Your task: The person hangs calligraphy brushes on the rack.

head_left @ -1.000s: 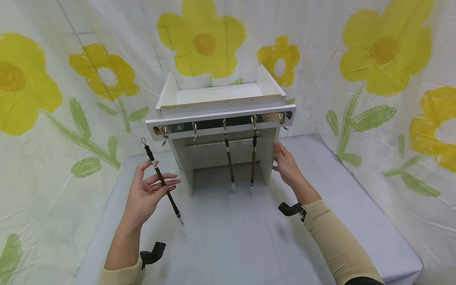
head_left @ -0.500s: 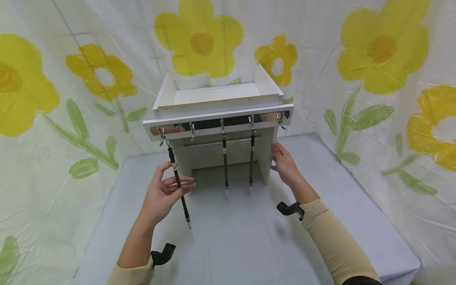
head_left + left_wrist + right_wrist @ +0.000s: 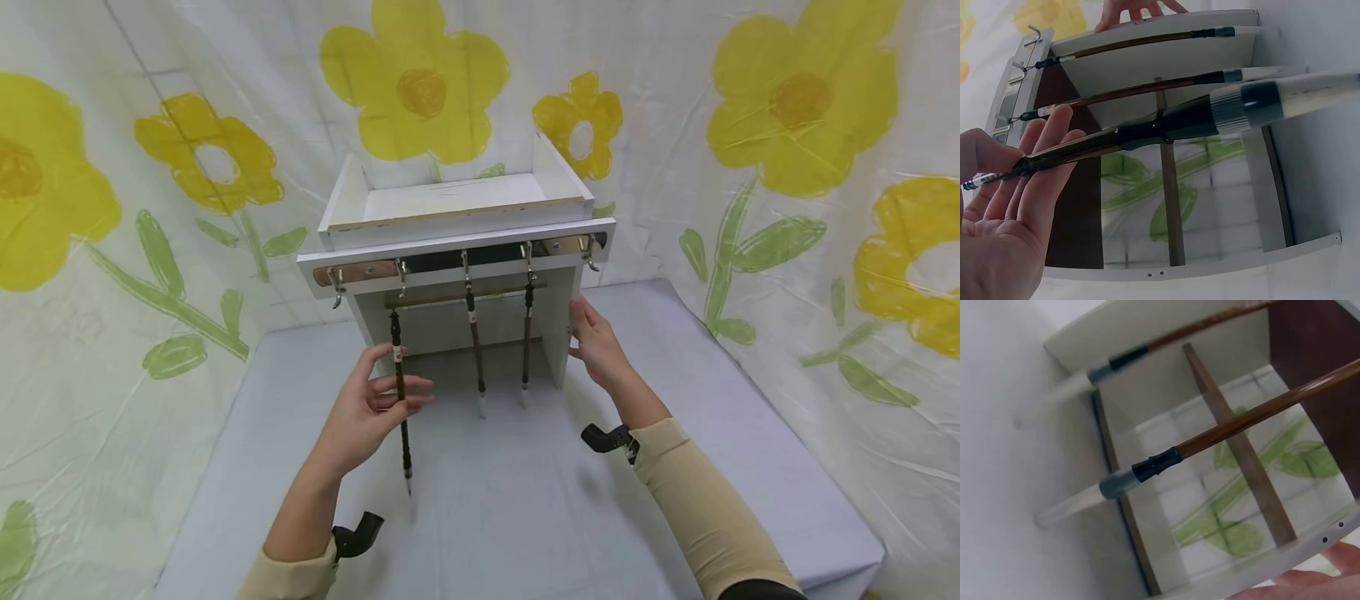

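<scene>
My left hand (image 3: 367, 421) pinches a calligraphy brush (image 3: 406, 450) by its brown handle, tip down. The brush's dark upper end is just below the second hook (image 3: 402, 279) from the left; its cord loop is too small to make out. In the left wrist view its pale bristles (image 3: 1319, 95) point away from the palm. Two more brushes (image 3: 477, 342) hang from the third and fourth hooks of a white wooden rack (image 3: 558, 325). My right hand (image 3: 602, 354) rests its fingers against the outside of the rack's right side panel.
A metal hook strip (image 3: 435, 261) runs along the rack's front; its leftmost hook (image 3: 337, 287) and rightmost hook (image 3: 589, 252) hold nothing. The rack stands on a table with a pale cloth (image 3: 480, 517). A flower-printed curtain (image 3: 667, 150) surrounds it.
My left hand has carried the brush rightward, from left of the rack to under the second hook, and the brush has swung more upright. My right hand stays at the side panel.
</scene>
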The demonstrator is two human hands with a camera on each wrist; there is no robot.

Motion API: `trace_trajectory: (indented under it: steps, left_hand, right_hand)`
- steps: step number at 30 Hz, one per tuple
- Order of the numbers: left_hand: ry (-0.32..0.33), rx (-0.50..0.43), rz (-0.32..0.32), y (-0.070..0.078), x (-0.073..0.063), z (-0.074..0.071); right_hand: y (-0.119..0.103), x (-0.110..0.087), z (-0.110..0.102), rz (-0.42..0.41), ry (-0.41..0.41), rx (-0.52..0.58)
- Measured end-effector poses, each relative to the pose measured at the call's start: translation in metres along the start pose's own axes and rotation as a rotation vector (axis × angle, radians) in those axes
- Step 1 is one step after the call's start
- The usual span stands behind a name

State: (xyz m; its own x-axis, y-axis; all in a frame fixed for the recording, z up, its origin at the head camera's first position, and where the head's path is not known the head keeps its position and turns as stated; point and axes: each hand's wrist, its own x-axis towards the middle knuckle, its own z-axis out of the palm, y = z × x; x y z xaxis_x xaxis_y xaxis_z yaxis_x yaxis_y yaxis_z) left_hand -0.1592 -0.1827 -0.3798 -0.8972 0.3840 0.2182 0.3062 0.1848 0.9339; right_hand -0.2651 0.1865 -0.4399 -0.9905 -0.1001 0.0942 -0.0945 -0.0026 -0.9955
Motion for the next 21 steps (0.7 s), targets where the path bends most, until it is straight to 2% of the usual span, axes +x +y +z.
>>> trace_trajectory:
  steps: [9, 21]
  left_hand:
    - [-0.022, -0.014, -0.049, 0.0, 0.006, 0.002]
    - [-0.026, -0.014, -0.047, -0.004, 0.013, 0.0]
  right_hand:
    - [0.0, -0.001, 0.0, -0.002, 0.006, 0.003]
    - [0.001, 0.0, 0.0, -0.009, 0.007, 0.01]
